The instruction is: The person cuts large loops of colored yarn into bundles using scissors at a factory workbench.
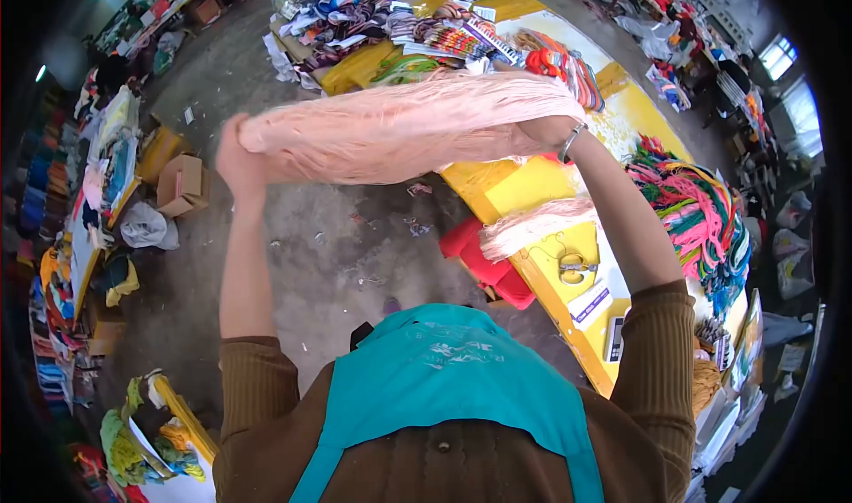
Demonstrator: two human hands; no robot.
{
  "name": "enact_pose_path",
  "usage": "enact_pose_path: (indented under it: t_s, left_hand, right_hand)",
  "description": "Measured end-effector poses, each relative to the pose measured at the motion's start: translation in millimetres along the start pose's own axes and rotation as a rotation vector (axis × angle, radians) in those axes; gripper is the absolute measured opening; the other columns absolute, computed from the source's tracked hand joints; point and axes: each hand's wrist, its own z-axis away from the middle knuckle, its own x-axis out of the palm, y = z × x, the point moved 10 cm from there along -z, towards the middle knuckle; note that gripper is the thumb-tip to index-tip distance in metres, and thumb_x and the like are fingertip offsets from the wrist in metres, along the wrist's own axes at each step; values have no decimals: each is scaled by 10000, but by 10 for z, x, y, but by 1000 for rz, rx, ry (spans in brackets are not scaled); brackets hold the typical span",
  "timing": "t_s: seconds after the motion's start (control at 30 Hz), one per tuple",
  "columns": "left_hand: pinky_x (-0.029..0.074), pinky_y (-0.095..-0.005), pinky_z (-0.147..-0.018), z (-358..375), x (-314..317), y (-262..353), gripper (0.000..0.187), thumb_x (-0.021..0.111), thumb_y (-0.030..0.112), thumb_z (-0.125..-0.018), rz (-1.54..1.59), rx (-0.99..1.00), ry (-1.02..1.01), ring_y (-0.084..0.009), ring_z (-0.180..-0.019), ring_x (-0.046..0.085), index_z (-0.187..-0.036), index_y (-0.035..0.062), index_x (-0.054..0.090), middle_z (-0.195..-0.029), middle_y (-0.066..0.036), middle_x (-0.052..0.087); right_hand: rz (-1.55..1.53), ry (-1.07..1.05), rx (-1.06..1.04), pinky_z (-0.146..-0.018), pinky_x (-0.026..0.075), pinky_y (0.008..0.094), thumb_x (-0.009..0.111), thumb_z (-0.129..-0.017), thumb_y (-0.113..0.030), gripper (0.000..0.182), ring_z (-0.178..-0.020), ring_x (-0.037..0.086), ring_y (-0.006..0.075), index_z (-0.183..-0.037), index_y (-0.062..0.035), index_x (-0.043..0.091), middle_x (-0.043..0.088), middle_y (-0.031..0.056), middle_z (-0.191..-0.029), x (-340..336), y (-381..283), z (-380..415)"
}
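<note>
A long loop of pale pink yarn, a skein (382,130), is stretched level in front of me at arm's length. My left hand (238,159) is closed round its left end, slightly blurred. At the other end my right hand (548,135) reaches into the loop, and the strands pass over it and hide its fingers. A metal bracelet (572,142) circles my right wrist. Below that hand, another pale pink skein (539,225) lies across the edge of the yellow table (479,188), beside a pair of scissors (577,269).
Piles of coloured thread bundles (355,24) cover the table's far end. Multicoloured skeins (692,210) lie to the right. A calculator (614,339) sits near the table edge, with a red stool (488,263) beside it. A cardboard box (183,186) stands on the floor at left.
</note>
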Motion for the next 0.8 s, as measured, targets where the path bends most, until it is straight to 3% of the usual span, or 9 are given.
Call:
enact_pose_path:
  t_s: [0.23, 0.3, 0.4, 0.47, 0.57, 0.63, 0.7, 0.77, 0.8]
  left_hand:
    - [499, -474, -774, 966, 1004, -717, 278, 605, 179, -816, -187, -264, -488, -388, -944, 650, -1066, 58, 599, -972, -191, 681]
    - [512, -481, -770, 1202, 1238, -608, 301, 620, 273, -829, -281, -342, -744, -388, -936, 659, -1016, 38, 641, -934, -200, 689]
    - [551, -425, -697, 1703, 1630, -89, 407, 624, 387, -849, -152, -232, -1307, -323, -763, 704, -864, -15, 681, -831, -197, 695]
    - [562, -340, -610, 2035, 1589, 692, 482, 632, 431, -865, 291, -338, -1609, -208, -589, 694, -830, -48, 651, -738, -139, 685]
    - [483, -255, -559, 1590, 1476, 1824, 296, 565, 282, -958, 783, -166, -1358, -128, -574, 598, -815, 31, 627, -698, -67, 642]
    - [458, -311, -594, 1117, 1481, 2042, 272, 562, 239, -949, 1126, -333, -894, -150, -631, 604, -809, 6, 586, -700, -73, 625]
    - [468, -334, -675, 604, 1182, 2032, 190, 555, 192, -944, 858, -94, -149, -181, -747, 608, -896, 18, 614, -789, -69, 633]
    - [452, -382, -778, 572, 1625, 1767, 187, 566, 189, -939, 913, -200, -190, -241, -868, 592, -1016, 26, 613, -927, -103, 623]
    - [435, -429, -881, 691, 1902, 1517, 256, 577, 186, -934, 954, -313, -235, -301, -988, 577, -1136, 33, 612, -1065, -138, 612]
  right_hand:
    - [253, 276, -187, -939, 479, 370, 677, -806, -288, 562, -1095, 611, 271, -1340, -170, 547, 652, 108, -1194, -637, -554, -1078]
    - [-57, 166, -352, -917, 511, 419, 523, -941, -326, 367, -953, 671, 272, -1153, -47, 634, 692, 134, -1064, -496, -772, -1389]
    - [485, 236, -514, -904, 498, 414, 545, -896, -371, 377, -962, 661, 288, -1126, -101, 674, 699, 115, -1054, -614, -1547, -1413]
    - [376, 4, -224, -858, 516, 394, 610, -843, -337, 341, -951, 662, 286, -1077, -104, 697, 700, 116, -1048, -580, -1633, -1540]
    - [392, -52, -106, -848, 523, 381, 643, -826, -310, 317, -956, 661, 286, -1058, -103, 705, 701, 113, -1046, -308, -1479, -1594]
    - [577, -370, -124, -871, 505, 397, 566, -849, -379, 339, -975, 648, 292, -1033, -137, 717, 702, 92, -1052, -338, -1817, -1619]
    - [400, -304, -248, -858, 503, 401, 594, -804, -371, 316, -968, 648, 293, -936, -117, 729, 700, 124, -1031, -352, -1675, -1586]
    - [549, 80, -339, -942, 455, 379, 649, -782, -278, 393, -1085, 578, 292, -1138, -115, 611, 630, 143, -1151, -826, -1663, -1330]
    - [360, -17, -167, -1055, 394, 369, 690, -765, -183, 649, -1249, 497, 293, -1384, -139, 499, 560, 139, -1331, -866, -1134, -1352]
